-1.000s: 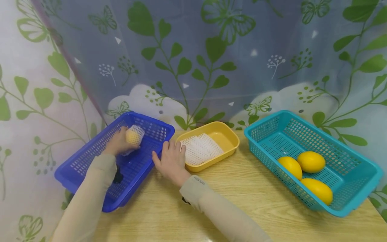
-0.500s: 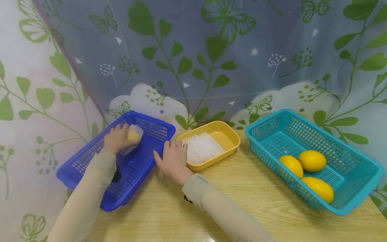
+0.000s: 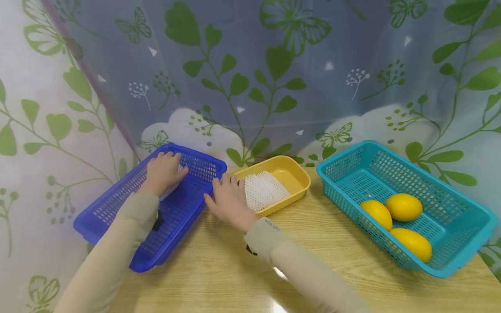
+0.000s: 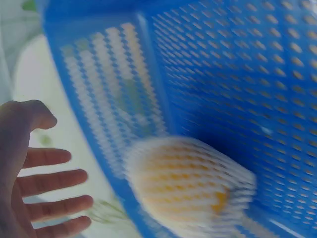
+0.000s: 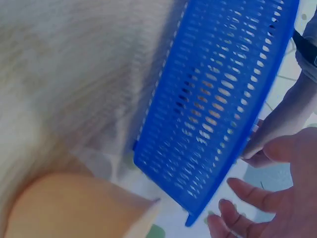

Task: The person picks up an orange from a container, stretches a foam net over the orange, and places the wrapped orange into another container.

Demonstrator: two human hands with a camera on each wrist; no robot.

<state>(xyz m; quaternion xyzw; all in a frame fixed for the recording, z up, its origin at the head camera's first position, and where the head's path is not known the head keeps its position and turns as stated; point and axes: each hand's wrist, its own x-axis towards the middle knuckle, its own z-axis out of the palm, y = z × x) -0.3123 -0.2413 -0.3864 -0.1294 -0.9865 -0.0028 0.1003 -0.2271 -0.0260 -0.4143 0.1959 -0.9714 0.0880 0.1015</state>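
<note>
My left hand (image 3: 162,174) is over the far end of the blue basket (image 3: 184,213) and hides most of what lies beneath it. In the left wrist view that hand (image 4: 47,184) has its fingers spread and straight, apart from a yellow fruit in a white foam net (image 4: 188,183) lying in the basket. My right hand (image 3: 231,200) is at the basket's right rim with loosely bent fingers. The right wrist view shows the right hand (image 5: 277,198) beside the blue rim, holding nothing.
A yellow tray (image 3: 299,178) with white foam nets (image 3: 266,191) inside stands just right of my right hand. Farther right, a teal basket (image 3: 352,174) holds bare yellow fruits (image 3: 404,207). Everything stands on a wooden table (image 3: 313,243) before a patterned curtain (image 3: 250,87).
My left hand had the netted fruit in its fingers; now it has let go and shifted slightly up and right, covering the fruit in the head view. The right hand has slid slightly right.
</note>
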